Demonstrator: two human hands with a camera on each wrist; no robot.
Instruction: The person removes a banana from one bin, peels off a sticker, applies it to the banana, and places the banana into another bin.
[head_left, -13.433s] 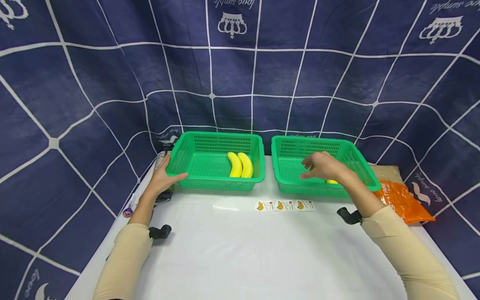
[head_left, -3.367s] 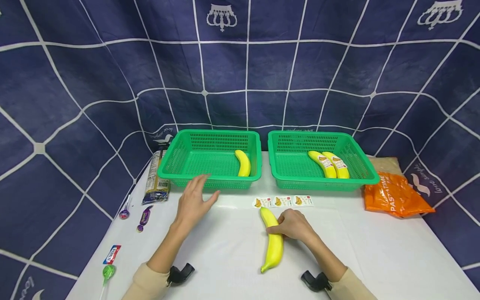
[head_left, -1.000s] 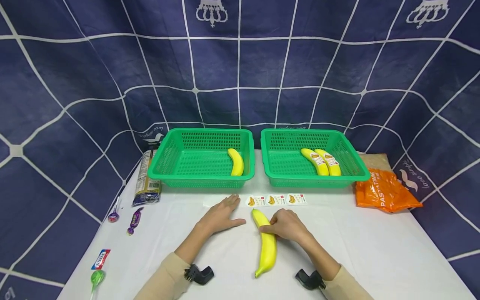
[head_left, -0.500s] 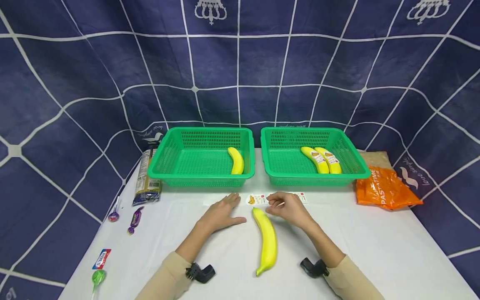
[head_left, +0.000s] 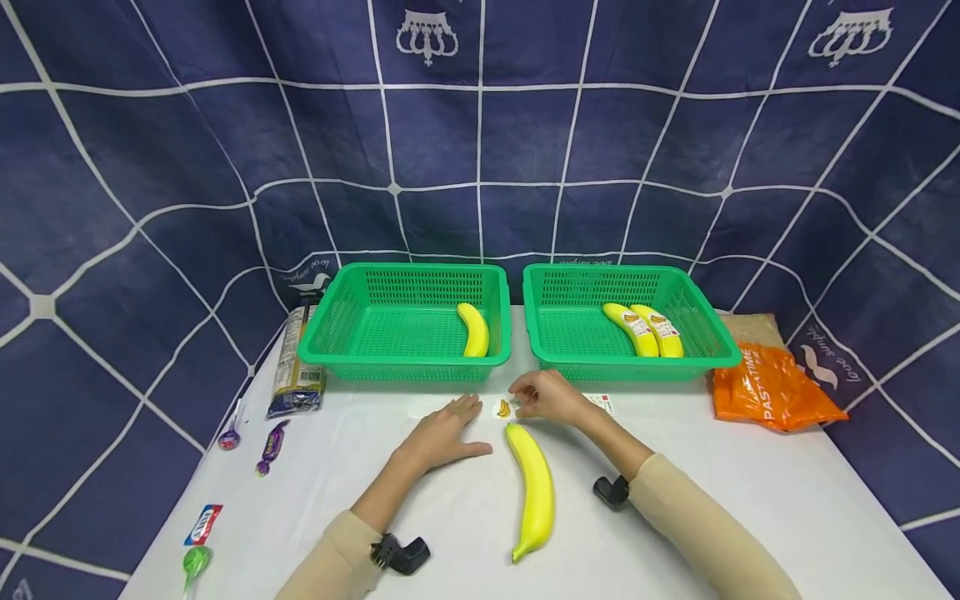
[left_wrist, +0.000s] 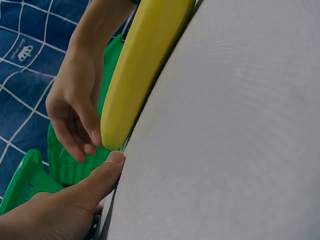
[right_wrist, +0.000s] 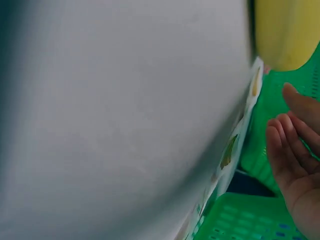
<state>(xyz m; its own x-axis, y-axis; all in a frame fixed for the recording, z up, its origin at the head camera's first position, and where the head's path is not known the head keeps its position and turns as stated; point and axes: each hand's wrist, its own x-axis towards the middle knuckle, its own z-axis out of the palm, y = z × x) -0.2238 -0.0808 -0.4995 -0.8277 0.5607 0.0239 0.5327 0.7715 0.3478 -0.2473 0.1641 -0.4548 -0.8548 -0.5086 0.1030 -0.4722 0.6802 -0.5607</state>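
Observation:
A strip of white stickers (head_left: pixel 503 409) printed with bananas lies across the table. My left hand (head_left: pixel 441 435) rests flat at the strip's left end, fingers spread and thumb pointing right. Over the strip's middle is my right hand (head_left: pixel 553 398), its fingers bent and hiding part of the stickers. In the right wrist view, a gap shows between the right thumb (right_wrist: pixel 302 106) and the fingers, with nothing held. An unlabelled yellow banana (head_left: pixel 534 492) lies lengthwise just in front of the strip, touched by neither hand.
The left green basket (head_left: pixel 405 367) holds one plain banana (head_left: pixel 474 331). In the right green basket (head_left: pixel 622 367) lie two bananas with stickers. An orange pasta bag (head_left: pixel 772 385) is at right. At left are a dark package (head_left: pixel 297 367), lollipops and wrapped sweets.
My right hand has let go of the banana, reached up to the sticker strip and shifted left along it. The left hand has stayed on the strip's left end.

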